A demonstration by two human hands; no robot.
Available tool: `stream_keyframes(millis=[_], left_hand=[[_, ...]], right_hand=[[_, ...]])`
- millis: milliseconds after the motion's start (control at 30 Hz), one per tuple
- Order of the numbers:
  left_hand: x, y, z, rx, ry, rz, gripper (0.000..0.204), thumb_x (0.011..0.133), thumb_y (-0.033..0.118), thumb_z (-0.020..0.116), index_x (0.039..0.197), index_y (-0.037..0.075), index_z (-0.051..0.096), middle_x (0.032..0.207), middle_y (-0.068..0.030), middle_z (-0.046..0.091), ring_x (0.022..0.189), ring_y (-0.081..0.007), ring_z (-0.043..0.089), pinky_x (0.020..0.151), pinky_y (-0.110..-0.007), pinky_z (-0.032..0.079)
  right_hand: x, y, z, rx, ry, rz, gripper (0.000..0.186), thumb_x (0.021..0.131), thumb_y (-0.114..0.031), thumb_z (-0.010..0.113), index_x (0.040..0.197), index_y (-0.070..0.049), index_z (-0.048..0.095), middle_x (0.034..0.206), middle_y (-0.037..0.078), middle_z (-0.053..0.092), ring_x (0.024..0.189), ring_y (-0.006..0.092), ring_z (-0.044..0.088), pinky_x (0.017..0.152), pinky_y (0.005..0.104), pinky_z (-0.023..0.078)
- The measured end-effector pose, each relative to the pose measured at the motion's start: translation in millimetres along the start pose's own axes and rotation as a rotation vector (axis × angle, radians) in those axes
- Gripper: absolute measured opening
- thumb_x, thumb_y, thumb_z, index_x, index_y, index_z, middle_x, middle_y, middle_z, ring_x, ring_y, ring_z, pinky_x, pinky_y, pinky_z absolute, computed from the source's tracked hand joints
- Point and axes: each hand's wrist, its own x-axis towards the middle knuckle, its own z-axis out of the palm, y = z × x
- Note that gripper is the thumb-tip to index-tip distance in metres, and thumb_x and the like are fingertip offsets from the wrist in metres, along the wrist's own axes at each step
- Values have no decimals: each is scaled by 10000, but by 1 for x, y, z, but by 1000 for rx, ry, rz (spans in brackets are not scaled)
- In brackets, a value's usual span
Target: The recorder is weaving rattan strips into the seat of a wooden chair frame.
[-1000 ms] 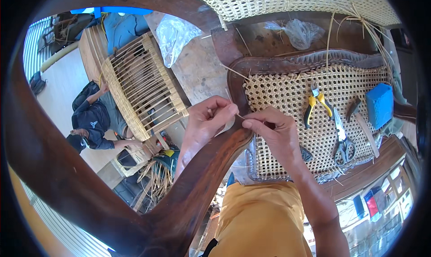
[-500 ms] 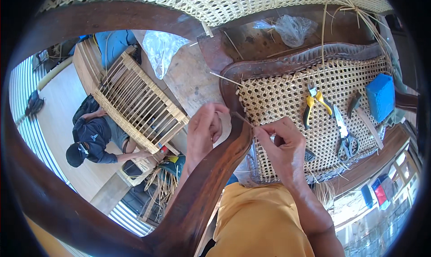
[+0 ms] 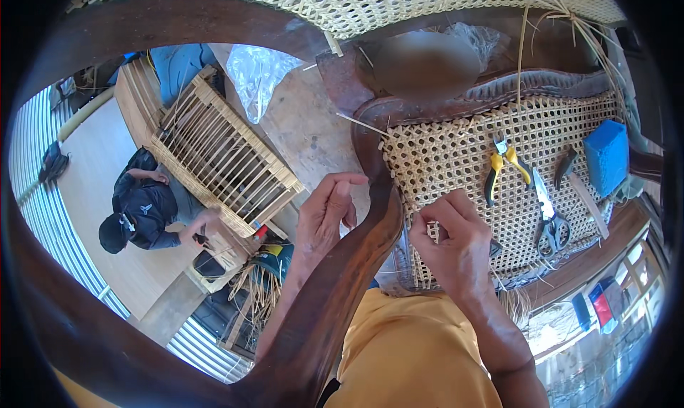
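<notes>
A cane-woven chair seat (image 3: pixel 456 155) in a dark carved wooden frame lies before me. My left hand (image 3: pixel 326 216) is beyond the curved wooden armrest (image 3: pixel 335 280), fingers curled in, the index reaching to the frame's edge. My right hand (image 3: pixel 454 241) hovers over the near left corner of the weave, thumb and fingers pinched together. Whatever either hand holds is too fine to make out. A loose cane strand (image 3: pixel 362 124) sticks out at the seat's far left corner. Yellow-handled pliers (image 3: pixel 504 167), scissors (image 3: pixel 548 219) and a hammer (image 3: pixel 583 194) lie on the seat.
A blue block (image 3: pixel 605 157) sits at the seat's right side. The woven cane back (image 3: pixel 399 9) spans the top, with loose strands hanging at right. To the left, another person (image 3: pixel 148 201) sits beside a slatted woven frame (image 3: pixel 224 155). Clear plastic (image 3: pixel 258 80) lies on the floor.
The thin strand stretched between my hands no longer shows. My right hand has shifted slightly right and down, away from the frame's edge. The other person's arm has moved.
</notes>
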Motion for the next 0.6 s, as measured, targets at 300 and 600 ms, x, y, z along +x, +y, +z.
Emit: stream_keyframes(millis=[300,600], left_hand=[[26,45,0,496,-129,51,220,986,222,491,1100,75,610,753,-83,614,634,-147,575,618,-287,457],[50,68,12,851,-558,132,167,844,216,654,955,104,709,851,-94,690,765,-223,668,698,-310,499]], right_hand=[[5,2,7,-93,-8,-57,98,716,23,678,722,-28,594,714,80,536,520,221,549,467,336,442],[13,-2,2,-163,-85,-14,126,742,-40,725,818,-31,625,765,95,555,574,247,593,517,337,491]])
